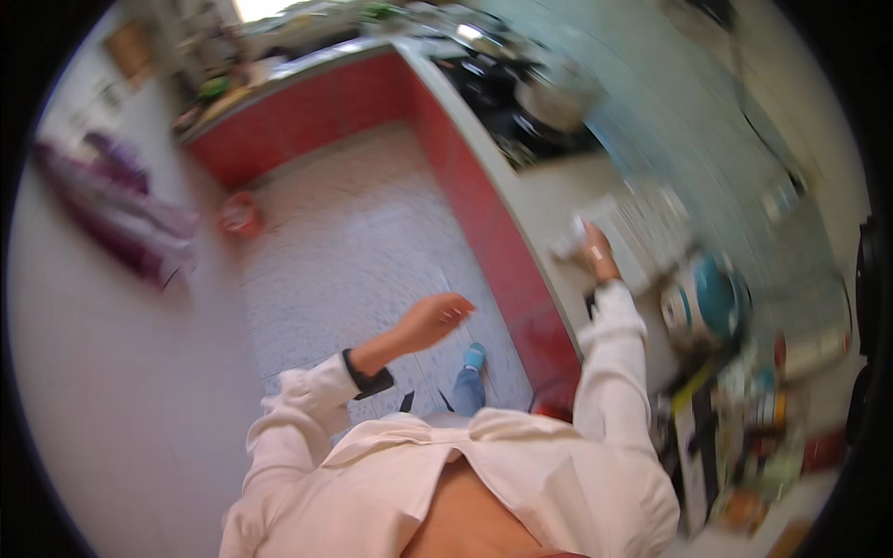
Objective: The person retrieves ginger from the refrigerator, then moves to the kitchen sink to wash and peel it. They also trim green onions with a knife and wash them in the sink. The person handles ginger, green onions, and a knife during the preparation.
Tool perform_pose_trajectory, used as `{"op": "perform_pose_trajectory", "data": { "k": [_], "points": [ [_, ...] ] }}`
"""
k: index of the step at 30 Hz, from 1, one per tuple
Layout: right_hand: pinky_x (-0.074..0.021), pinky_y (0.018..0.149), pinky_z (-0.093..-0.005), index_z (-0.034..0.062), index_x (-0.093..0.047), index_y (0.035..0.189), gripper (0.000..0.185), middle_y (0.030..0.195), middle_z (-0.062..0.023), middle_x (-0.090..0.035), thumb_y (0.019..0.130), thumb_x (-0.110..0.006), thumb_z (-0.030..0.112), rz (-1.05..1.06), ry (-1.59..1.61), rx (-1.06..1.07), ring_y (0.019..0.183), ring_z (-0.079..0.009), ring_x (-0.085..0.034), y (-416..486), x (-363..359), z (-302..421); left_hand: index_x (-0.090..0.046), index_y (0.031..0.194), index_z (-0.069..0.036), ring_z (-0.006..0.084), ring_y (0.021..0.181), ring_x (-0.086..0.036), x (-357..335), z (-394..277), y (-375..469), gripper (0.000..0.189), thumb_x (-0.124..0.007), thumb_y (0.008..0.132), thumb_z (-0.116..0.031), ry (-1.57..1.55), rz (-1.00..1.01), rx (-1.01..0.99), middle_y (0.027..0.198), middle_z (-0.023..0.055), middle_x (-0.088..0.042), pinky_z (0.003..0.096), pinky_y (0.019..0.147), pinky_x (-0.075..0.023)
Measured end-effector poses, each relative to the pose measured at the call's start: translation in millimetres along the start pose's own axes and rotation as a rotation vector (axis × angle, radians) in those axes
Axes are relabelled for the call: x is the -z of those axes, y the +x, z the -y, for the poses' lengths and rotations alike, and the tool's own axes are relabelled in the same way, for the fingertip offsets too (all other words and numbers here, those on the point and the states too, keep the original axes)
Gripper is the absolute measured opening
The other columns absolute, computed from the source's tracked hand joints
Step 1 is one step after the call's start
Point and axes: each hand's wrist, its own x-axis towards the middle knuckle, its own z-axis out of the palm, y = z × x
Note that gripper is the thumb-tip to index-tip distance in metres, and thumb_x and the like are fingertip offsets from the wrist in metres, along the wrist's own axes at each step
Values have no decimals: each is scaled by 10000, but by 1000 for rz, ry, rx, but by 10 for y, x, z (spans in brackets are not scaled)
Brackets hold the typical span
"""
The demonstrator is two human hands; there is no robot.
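Observation:
My left hand (439, 319) hangs over the tiled floor (335, 244), its fingers curled, and nothing shows in it. Over the pale counter (558, 202), my right hand (600, 252) is closed around a small white object (580, 224) that blur keeps me from naming. Just beyond that hand lies a white, ridged rack or tray (649, 223). A rice cooker or similar appliance with a teal lid (715, 296) stands near my right wrist.
A black gas stove (488, 91) bearing a pot (558, 97) is set in the counter. Red tiles (460, 181) face the counter's front. A small red bin (241, 214) stands by the left wall, near hanging purple cloth (125, 202). Jars and packages (764, 411) crowd the lower right.

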Motion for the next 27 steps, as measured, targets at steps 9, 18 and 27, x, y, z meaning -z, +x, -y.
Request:
{"op": "perform_pose_trajectory", "data": {
  "k": [9,18,27],
  "points": [
    [-481,674,-371,53,-645,880,184,820,-120,-580,705,-589,52,-278,214,16,758,-299,-579,52,-220,-186,-611,995,-54,337,904,-576,-277,426,2457,228,-523,791,-4,236,-24,-184,996,110,-594,362,771,-475],
    [-461,586,-395,81,-562,756,70,747,-113,-583,771,-611,129,-391,233,-315,697,-315,-579,109,-50,131,-598,912,-82,317,905,-567,-1017,970,3685,163,-562,753,-88,454,507,-256,932,82,-599,397,697,-473],
    [-468,656,-388,78,-552,753,128,789,-80,-589,700,-662,118,-572,90,-759,784,-292,-555,-101,30,301,-581,842,-81,297,868,-544,-638,1041,3977,125,-569,726,-37,290,335,-510,894,63,-570,383,706,-466]
  ]
}}
